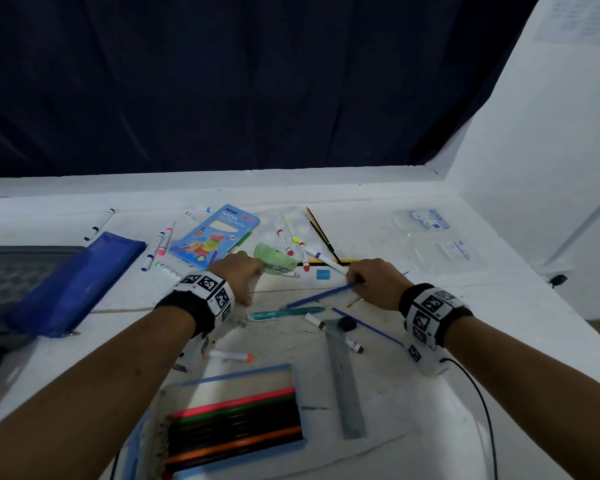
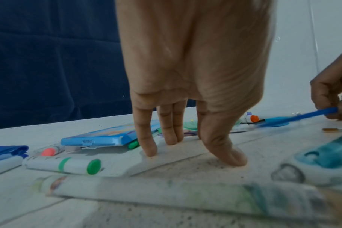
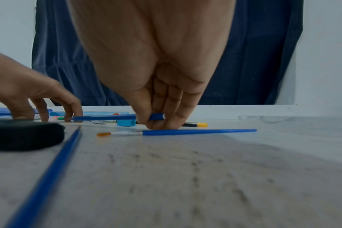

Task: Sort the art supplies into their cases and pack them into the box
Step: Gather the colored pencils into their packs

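My right hand (image 1: 359,280) (image 3: 154,121) pinches one end of a blue paintbrush handle (image 1: 321,295) (image 3: 107,118) just above the table; its other end slants down to the left. My left hand (image 1: 246,273) (image 2: 189,148) stands with straight fingers, their tips pressing on a flat white sheet (image 2: 127,163) on the table and holding nothing. An open blue pencil case (image 1: 236,420) with several coloured pencils lies nearest me. A second blue paintbrush (image 3: 185,132) lies flat under my right hand. Markers (image 1: 288,242) are scattered at the back.
A blue pouch (image 1: 73,282) lies at the left and a blue Neon box (image 1: 215,237) behind my left hand. A teal pen (image 1: 284,311), a metal ruler (image 1: 345,379), a black round object (image 1: 347,323) and a blue eraser (image 1: 323,274) sit mid-table. Clear packaging (image 1: 437,244) is far right.
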